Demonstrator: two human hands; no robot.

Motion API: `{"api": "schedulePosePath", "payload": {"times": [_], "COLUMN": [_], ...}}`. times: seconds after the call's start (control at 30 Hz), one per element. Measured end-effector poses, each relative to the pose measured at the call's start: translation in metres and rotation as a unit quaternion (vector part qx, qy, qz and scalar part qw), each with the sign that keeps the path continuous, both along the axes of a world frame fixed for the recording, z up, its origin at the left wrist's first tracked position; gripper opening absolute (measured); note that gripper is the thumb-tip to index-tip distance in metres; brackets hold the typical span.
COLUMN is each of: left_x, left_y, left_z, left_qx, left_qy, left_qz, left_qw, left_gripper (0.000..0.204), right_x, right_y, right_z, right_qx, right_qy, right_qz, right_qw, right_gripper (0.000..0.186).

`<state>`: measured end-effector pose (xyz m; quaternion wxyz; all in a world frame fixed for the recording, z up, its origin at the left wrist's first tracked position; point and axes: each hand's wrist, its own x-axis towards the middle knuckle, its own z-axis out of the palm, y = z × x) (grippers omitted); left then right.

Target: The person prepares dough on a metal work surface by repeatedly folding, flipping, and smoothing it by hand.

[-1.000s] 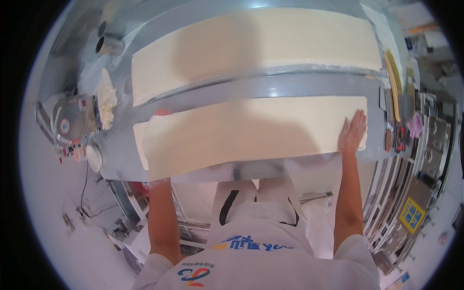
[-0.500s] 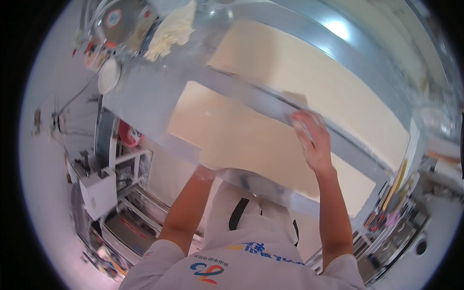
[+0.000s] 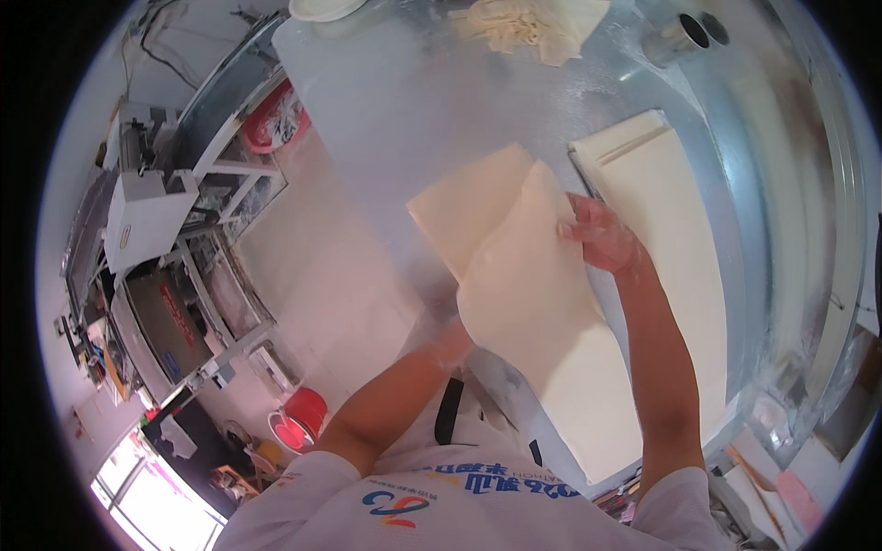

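A long, pale dough sheet lies along the steel table, its far end layered and creased, with a squarer, darker flap showing beneath the upper layer. My right hand grips the upper layer's right edge near that end, thumb and fingers closed on it. My left hand is at the sheet's left edge, by the table edge; its fingers are blurred and partly hidden. Alongside on the right lies a second long dough sheet, with raised, layered edges at its far end.
Dough scraps, a white dish and steel cylinders are at the table's back. A red basin, a red bucket and metal racks stand to the left, boxes at the right.
The view has swung left along the table. My right hand has moved from the sheet's right end to grip near its other end, where the upper layer is now shifted and creased.
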<state>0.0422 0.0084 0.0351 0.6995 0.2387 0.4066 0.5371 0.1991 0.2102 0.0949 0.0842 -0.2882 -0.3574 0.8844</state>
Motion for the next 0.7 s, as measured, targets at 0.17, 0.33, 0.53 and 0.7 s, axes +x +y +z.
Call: {"api": "schedulePosePath", "payload": {"times": [0.17,0.33,0.53,0.7], "left_x": [-0.069,-0.101,-0.111,-0.121], "left_y": [0.016,0.016,0.021,0.020], "left_z": [-0.004,-0.018,-0.042,-0.041], "left_qx": [0.017,-0.154,-0.204,-0.221], "left_qy": [0.130,0.065,0.226,0.355], "left_qz": [0.049,0.154,0.192,0.171], "left_qw": [0.990,0.974,0.933,0.892], "left_gripper": [0.061,0.047,0.032,0.026], "right_x": [-0.029,-0.052,-0.059,-0.074], "right_y": [0.027,0.024,0.027,0.026], "right_z": [-0.041,-0.037,-0.066,-0.085], "right_qx": [0.016,0.080,0.232,0.451], "right_qy": [-0.113,-0.182,-0.219,-0.354], "right_qz": [-0.022,-0.093,-0.125,-0.102], "right_qw": [0.993,0.976,0.939,0.813], "right_gripper": [0.048,0.040,0.034,0.023]}}
